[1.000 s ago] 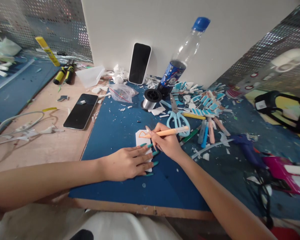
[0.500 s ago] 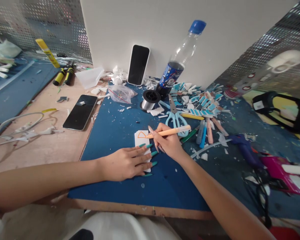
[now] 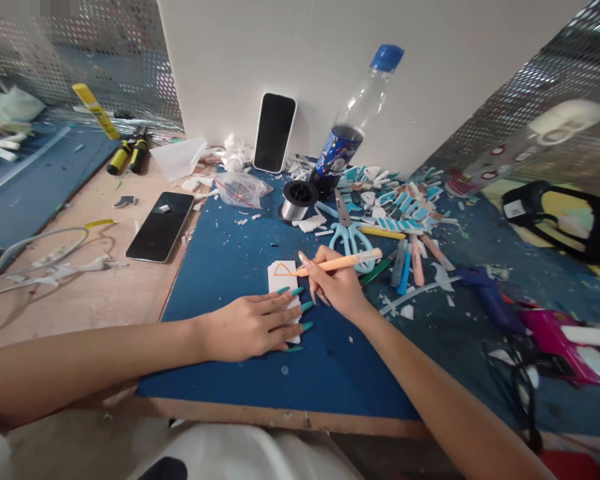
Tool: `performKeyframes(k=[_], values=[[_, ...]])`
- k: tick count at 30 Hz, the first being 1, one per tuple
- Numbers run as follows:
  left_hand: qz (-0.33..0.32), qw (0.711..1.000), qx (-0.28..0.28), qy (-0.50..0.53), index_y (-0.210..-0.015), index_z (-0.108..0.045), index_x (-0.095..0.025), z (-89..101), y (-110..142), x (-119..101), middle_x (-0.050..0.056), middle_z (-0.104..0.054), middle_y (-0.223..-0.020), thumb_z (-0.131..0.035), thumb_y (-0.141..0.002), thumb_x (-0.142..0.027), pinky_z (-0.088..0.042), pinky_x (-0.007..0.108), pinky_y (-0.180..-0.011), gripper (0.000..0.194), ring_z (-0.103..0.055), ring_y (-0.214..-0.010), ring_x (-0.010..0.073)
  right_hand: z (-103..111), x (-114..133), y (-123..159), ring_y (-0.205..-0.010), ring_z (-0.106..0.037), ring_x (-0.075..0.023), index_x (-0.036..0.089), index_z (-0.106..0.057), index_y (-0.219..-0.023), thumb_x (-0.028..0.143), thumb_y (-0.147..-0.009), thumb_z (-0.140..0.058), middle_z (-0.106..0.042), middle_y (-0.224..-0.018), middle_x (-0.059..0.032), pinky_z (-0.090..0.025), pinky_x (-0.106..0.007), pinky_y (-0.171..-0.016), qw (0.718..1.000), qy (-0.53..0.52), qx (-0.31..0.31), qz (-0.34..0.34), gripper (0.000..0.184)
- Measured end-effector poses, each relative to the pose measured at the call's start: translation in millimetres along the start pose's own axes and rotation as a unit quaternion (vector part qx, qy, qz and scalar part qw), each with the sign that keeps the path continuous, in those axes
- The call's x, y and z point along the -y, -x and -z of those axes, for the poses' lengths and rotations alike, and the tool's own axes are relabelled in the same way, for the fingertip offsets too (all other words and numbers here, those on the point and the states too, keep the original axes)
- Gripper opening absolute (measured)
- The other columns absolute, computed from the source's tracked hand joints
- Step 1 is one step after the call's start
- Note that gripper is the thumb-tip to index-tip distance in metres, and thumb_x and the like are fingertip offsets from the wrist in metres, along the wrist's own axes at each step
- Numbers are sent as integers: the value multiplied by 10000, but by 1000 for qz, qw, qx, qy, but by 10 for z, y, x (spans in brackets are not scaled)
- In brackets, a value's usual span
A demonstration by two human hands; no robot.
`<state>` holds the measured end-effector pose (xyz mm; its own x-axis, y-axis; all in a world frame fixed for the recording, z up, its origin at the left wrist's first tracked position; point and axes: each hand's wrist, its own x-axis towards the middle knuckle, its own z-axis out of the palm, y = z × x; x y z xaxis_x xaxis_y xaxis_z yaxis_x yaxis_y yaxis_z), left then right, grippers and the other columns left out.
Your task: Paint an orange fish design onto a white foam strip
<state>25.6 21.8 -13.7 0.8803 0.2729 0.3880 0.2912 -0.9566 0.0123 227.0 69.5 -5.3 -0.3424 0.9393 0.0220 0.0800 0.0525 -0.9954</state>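
My left hand (image 3: pixel 255 325) lies flat with fingers spread across the lower part of a small white card (image 3: pixel 281 283), pressing it to the blue mat (image 3: pixel 220 267). An orange triangle-like outline shows near the card's top. Between the fingertips of my right hand (image 3: pixel 337 283) is an orange marker (image 3: pixel 343 261), slanted, with its tip at the card's upper right edge, by the outline. Whether the tip touches the card, I cannot tell. Just beyond my right hand lie light-blue scissors (image 3: pixel 349 237). A spool of silvery wire (image 3: pixel 300 199) stands past the card.
A cola bottle (image 3: pixel 337 143) and an upright phone (image 3: pixel 275 132) stand at the back. Another phone (image 3: pixel 160 227) lies left. White and blue scraps (image 3: pixel 395 200) pile up behind the scissors. A purple glue gun (image 3: pixel 490 297) and a magenta object (image 3: pixel 563 343) lie right.
The marker tip has shifted slightly right along the card, and a short orange line now trails from the outline's right corner. My left hand stays in place.
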Motion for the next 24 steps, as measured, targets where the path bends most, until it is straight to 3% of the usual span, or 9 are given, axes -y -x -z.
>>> performKeyframes(k=[14,24], values=[[55,998,26,22,-1229,-512,-83,-59,-8,23,139,-527,-1306,-383,-955,-250,-447,410,-1027,346,-449,-1257,284,-72,27,-67,-263,-360,-44,205,-398,-646,426,-793,-614,-475,-396,95,-267,-164,-271,995,-62,-84,-3,342],[47,998,24,38,-1218,-523,-80,-54,-12,43,126,-530,-1308,-368,-958,-231,-434,405,-1041,338,-454,-1254,280,-39,-38,-93,-308,-372,-56,203,-488,-715,467,-808,-577,-462,-450,78,-274,-192,-295,993,-36,-111,1,294]])
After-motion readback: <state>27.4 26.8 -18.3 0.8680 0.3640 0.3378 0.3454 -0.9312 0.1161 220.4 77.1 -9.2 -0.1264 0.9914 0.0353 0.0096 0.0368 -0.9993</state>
